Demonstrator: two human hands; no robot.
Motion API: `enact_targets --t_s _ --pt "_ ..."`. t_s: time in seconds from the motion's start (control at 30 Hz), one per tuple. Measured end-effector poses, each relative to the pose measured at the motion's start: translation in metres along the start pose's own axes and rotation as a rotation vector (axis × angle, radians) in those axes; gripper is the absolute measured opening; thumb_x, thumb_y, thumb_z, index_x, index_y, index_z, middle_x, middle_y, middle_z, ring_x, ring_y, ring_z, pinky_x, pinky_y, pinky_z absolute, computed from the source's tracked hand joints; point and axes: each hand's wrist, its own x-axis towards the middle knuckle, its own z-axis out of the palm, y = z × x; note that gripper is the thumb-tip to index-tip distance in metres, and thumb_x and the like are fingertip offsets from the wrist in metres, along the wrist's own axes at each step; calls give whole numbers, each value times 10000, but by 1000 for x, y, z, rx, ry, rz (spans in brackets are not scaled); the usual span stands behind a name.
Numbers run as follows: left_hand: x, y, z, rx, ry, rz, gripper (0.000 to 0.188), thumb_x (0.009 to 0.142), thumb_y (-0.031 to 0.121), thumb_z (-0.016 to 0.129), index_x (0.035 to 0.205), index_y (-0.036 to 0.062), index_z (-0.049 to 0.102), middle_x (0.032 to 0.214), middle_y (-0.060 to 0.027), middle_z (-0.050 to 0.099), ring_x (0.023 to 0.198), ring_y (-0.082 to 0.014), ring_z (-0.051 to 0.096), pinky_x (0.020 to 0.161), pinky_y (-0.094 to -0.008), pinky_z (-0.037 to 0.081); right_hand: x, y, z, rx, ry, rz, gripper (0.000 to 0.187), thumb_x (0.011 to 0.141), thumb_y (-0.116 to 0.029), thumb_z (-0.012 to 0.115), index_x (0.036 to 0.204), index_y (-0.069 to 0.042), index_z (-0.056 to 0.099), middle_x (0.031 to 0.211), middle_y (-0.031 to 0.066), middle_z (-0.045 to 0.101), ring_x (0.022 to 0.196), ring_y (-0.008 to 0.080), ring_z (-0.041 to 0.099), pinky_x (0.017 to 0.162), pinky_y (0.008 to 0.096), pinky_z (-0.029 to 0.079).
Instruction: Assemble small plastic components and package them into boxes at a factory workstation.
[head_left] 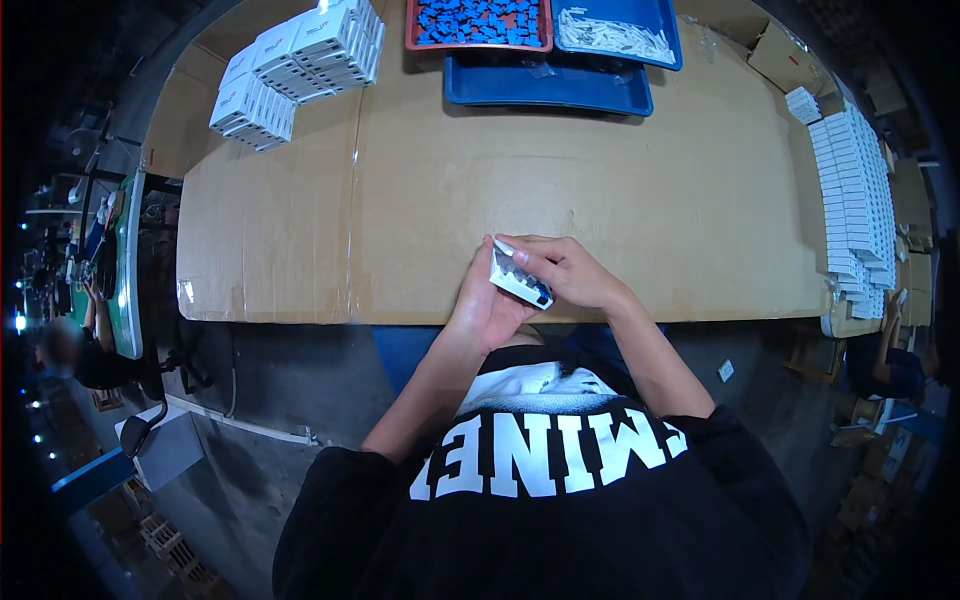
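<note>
Close to the table's near edge, a small white box [521, 287] with dark pieces showing inside lies across the palm and fingers of my left hand [480, 310]. The left fingers support it from below and along its left side. From the right, my right hand [580, 275] reaches over, its thumb and fingers at a white flap or piece at the box's upper end. Whether the right fingertips pinch that part or only press on it is hard to make out. The box tilts, with its lower end toward my body.
A red tray [409, 36] of blue pieces and a blue tray [676, 50] of white pieces stand at the back, behind another blue tray [550, 98]. Stacked white boxes stand at the far left [320, 50] and right edge [850, 190]. Other people work at both sides.
</note>
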Motion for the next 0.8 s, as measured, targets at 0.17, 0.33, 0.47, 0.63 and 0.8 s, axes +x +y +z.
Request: enact_targets --t_s 0.17,0.33,0.47,0.63,0.8 --pt "-5 1 2 56 -56 28 594 1107 596 272 1413 145 508 1346 -93 595 1254 -256 605 1032 -491 516 -5 -5 1 -78 -17 -104 434 1054 -289 618 1405 -34 637 1374 165 661 1180 213 642 1034 328 489" --pt "-11 2 10 47 -89 112 602 1103 607 267 1419 152 501 1310 -95 600 1221 -243 604 1015 -470 506 -13 -13 1 -201 49 -303 550 996 -283 668 1491 -67 563 1527 167 554 1386 319 546 1147 394 415" --pt "-13 4 11 76 -106 179 583 1114 579 276 1416 134 501 1294 -75 611 1201 -218 613 1014 -427 512 -17 -15 1 -291 57 -350 586 979 -284 686 1509 -77 545 1561 185 511 1453 365 476 1174 419 388" --pt "-11 2 7 80 -108 216 586 1108 585 298 1441 143 489 1325 -86 610 1223 -234 617 1019 -438 524 -17 -21 8 -452 86 -461 655 921 -280 739 1513 -85 539 1572 208 477 1467 411 436 1179 466 393" --pt "-17 2 9 116 -141 265 605 1115 573 277 1477 117 446 1341 -105 603 1262 -237 606 1038 -432 530 -14 -16 9 -475 95 -564 667 913 -298 743 1502 -54 544 1567 216 476 1459 418 446 1176 488 398"
